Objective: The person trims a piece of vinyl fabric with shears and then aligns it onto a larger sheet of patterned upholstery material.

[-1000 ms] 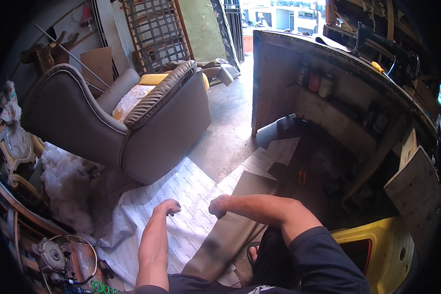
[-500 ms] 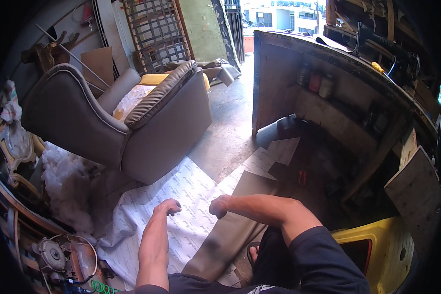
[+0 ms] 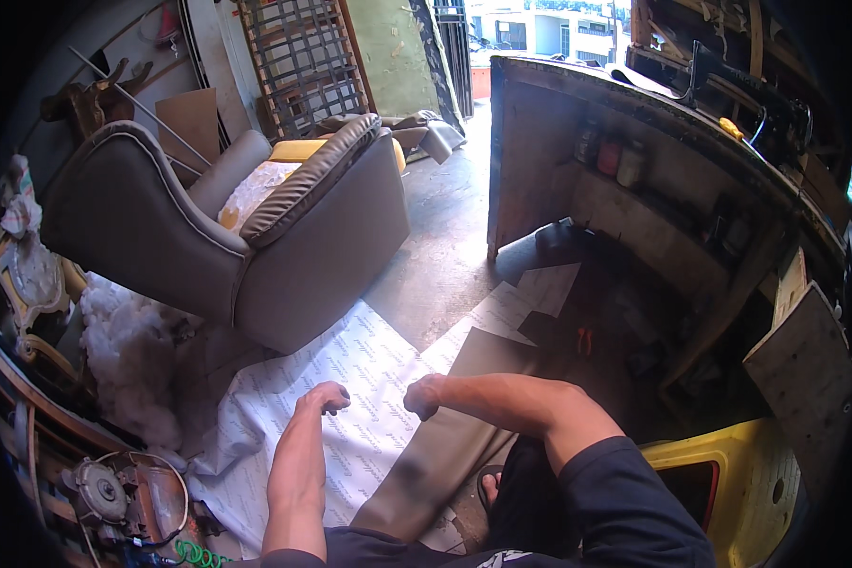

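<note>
A sheet of upholstery material (image 3: 350, 464) lies over the floor in front of me, its white printed backing facing up. Along its right side, a brown leather-like face (image 3: 435, 454) shows. Over the white backing, my left hand (image 3: 333, 398) has its fingers curled closed. My right hand (image 3: 424, 396), also closed, is a short way to its right, beside the brown part. Whatever the fingers pinch is hidden; I cannot tell whether they grip the sheet. Beyond the sheet stands a brown armchair (image 3: 322, 237) with white piping and an uncovered seat.
White stuffing (image 3: 128, 350) is heaped left of the sheet. A motor-like machine (image 3: 104, 492) sits lower left. On the right are a dark workbench (image 3: 540, 161) with a sewing machine, orange-handled pliers (image 3: 584, 341) on the floor and a yellow plastic stool (image 3: 762, 483).
Both hands keep nearly the same place and closed pose. The view has shifted very slightly.
</note>
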`<state>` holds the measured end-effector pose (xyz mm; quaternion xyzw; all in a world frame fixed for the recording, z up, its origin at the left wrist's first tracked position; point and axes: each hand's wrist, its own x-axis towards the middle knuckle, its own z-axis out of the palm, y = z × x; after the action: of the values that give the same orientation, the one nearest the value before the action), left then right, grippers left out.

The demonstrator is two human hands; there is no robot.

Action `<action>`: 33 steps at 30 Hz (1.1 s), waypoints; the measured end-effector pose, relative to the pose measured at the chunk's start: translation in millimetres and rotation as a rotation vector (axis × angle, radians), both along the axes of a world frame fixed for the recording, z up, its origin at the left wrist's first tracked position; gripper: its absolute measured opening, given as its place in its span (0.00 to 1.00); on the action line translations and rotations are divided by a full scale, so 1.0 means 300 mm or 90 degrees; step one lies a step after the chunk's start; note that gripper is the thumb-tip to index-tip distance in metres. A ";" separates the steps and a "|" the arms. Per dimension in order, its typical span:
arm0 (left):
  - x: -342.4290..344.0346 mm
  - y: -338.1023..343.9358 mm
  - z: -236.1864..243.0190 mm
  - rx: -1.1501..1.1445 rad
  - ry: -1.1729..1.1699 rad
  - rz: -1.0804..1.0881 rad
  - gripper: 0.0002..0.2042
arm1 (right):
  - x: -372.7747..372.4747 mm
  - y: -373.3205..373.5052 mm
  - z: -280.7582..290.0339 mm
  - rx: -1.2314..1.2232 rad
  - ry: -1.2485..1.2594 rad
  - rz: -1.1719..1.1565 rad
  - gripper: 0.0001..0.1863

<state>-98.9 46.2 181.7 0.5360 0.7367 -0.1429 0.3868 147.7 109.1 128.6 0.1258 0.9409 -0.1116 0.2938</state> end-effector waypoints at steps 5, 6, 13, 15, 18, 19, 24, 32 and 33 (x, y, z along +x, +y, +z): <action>0.003 -0.002 0.000 0.005 0.009 -0.013 0.20 | 0.014 0.005 -0.014 -0.023 0.000 -0.055 0.13; 0.004 0.001 -0.002 0.002 0.007 -0.014 0.20 | 0.023 0.006 -0.014 -0.016 0.021 -0.024 0.13; -0.037 -0.024 -0.010 0.001 0.004 0.009 0.19 | -0.005 -0.025 0.019 -0.002 0.048 0.016 0.13; -0.020 -0.009 -0.005 0.022 -0.006 -0.012 0.19 | 0.015 0.015 -0.032 -0.002 0.044 -0.014 0.14; -0.020 -0.017 -0.014 0.020 0.003 -0.005 0.19 | -0.010 0.003 -0.051 -0.013 0.028 -0.035 0.13; -0.038 -0.032 -0.005 0.021 0.013 0.006 0.18 | -0.036 -0.009 -0.023 -0.023 0.032 -0.028 0.13; 0.002 0.002 0.015 0.007 0.004 -0.003 0.19 | 0.018 0.027 -0.055 0.002 0.082 0.018 0.12; -0.097 -0.045 -0.083 0.006 -0.022 0.034 0.17 | 0.239 0.097 0.469 -0.145 0.636 -0.382 0.19; -0.092 -0.063 -0.083 0.004 0.004 0.033 0.17 | 0.343 0.041 0.515 -0.151 0.781 -0.486 0.16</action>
<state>-126.4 27.4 156.7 0.5177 0.7519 -0.1320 0.3861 250.6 121.4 283.1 0.3275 0.8085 -0.3576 -0.3334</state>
